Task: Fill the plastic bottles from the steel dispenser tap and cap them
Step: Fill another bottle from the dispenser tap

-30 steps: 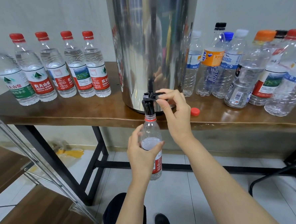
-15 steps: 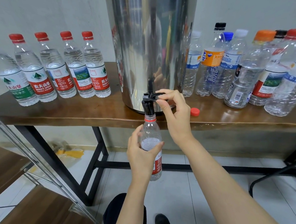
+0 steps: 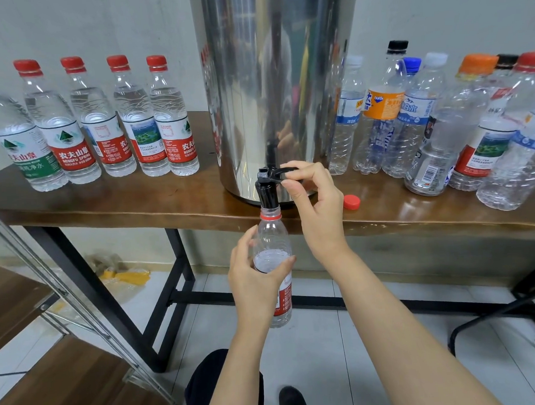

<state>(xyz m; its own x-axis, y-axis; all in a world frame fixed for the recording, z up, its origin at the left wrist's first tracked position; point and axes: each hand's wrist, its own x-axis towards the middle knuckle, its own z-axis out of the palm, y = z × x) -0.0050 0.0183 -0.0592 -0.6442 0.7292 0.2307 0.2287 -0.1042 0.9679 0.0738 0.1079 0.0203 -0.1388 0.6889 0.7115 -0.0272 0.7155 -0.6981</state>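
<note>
Right hand [image 3: 318, 205] pinches tap [image 3: 267, 188] near Fanta bottle [image 3: 383, 114].

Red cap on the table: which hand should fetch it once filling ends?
Right, probably. The red cap lies close beside the right hand, which pinches the tap lever; the left hand grips the bottle under the spout.

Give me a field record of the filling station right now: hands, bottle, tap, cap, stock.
left hand: grips bottle under the tap
right hand: pinches tap lever
bottle: uncapped, mouth at the tap, water line near the left thumb
loose cap: red, on table, right of dispenser
left row: five capped bottles in view
right cluster: capped mixed bottles
</note>
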